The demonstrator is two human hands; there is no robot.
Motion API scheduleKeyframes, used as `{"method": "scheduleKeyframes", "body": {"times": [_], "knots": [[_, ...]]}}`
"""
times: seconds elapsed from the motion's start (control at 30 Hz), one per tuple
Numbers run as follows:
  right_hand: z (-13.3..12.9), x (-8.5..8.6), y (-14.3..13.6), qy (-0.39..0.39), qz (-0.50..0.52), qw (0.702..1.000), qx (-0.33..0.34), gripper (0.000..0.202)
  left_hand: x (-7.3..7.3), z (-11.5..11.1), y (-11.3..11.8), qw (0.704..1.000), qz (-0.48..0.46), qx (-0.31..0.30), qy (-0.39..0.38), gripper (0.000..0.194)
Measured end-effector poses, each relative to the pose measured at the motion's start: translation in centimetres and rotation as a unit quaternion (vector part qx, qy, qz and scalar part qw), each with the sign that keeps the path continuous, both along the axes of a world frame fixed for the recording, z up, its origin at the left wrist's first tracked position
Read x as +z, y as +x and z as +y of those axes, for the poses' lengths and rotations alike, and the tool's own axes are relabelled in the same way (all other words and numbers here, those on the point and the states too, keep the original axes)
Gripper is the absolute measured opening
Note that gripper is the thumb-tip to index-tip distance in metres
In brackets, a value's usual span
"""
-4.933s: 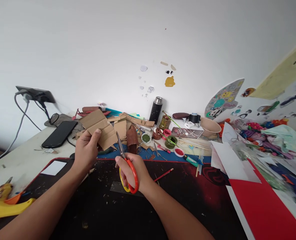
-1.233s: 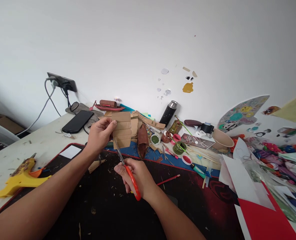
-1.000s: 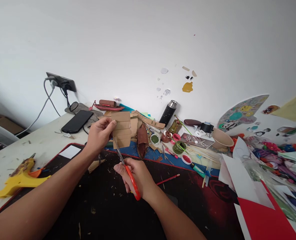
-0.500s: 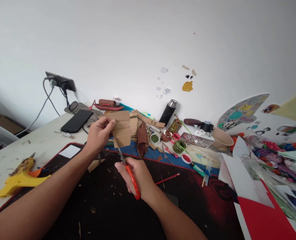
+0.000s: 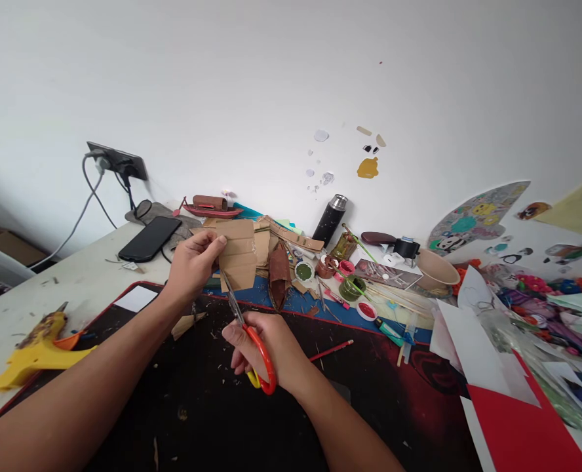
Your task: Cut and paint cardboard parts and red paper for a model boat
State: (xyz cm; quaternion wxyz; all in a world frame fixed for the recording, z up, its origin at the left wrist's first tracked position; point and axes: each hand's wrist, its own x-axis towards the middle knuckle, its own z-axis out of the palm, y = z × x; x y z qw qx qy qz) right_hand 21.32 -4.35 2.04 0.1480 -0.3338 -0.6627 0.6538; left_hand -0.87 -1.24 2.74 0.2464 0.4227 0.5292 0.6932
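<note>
My left hand (image 5: pixel 193 261) pinches the left edge of a creased brown piece of cardboard (image 5: pixel 238 252), held up above the desk. Red and yellow scissors (image 5: pixel 263 357) are in my right hand (image 5: pixel 266 344), with the blades pointing up at the cardboard's lower left edge. The handles stand apart, with the yellow loop showing below my fingers. Just right of the cardboard lies a brown boat-shaped cardboard piece (image 5: pixel 280 275). A finished-looking small model boat (image 5: pixel 212 206) rests by the wall.
A yellow glue gun (image 5: pixel 40 354) lies at left, near a black phone (image 5: pixel 150 238). Paint pots (image 5: pixel 352 288), a black thermos (image 5: pixel 329 221) and a red pencil (image 5: pixel 331 350) are to the right. Paper sheets (image 5: pixel 522 419) and bags crowd the far right. Scraps litter the dark mat (image 5: pixel 212 419).
The scissors have opened wider and their yellow handle has come into view. My right hand's fingers have spread a little, and the cardboard has shifted slightly left.
</note>
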Motion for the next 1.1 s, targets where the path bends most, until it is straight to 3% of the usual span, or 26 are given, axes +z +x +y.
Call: {"method": "scheduleKeyframes", "body": {"times": [0.17, 0.43, 0.7, 1.1], "knots": [[0.04, 0.31, 0.06, -0.026, 0.03, 0.999, 0.011, 0.069, 0.02, -0.04, -0.08, 1.0, 0.017, 0.003, -0.007, 0.036], [0.44, 0.48, 0.53, 0.024, -0.017, 0.998, 0.046, 0.072, 0.39, -0.21, 0.09, 0.998, 0.05, 0.019, -0.013, 0.038], [0.0, -0.1, -0.15, -0.079, 0.016, 0.996, 0.028, 0.076, 0.34, -0.19, 0.49, 0.998, 0.055, 0.007, -0.028, 0.041], [0.18, 0.48, 0.04, 0.12, -0.079, 0.989, -0.039, 0.057, -0.08, 0.12, 0.33, 0.999, 0.009, -0.021, -0.032, 0.04]]}}
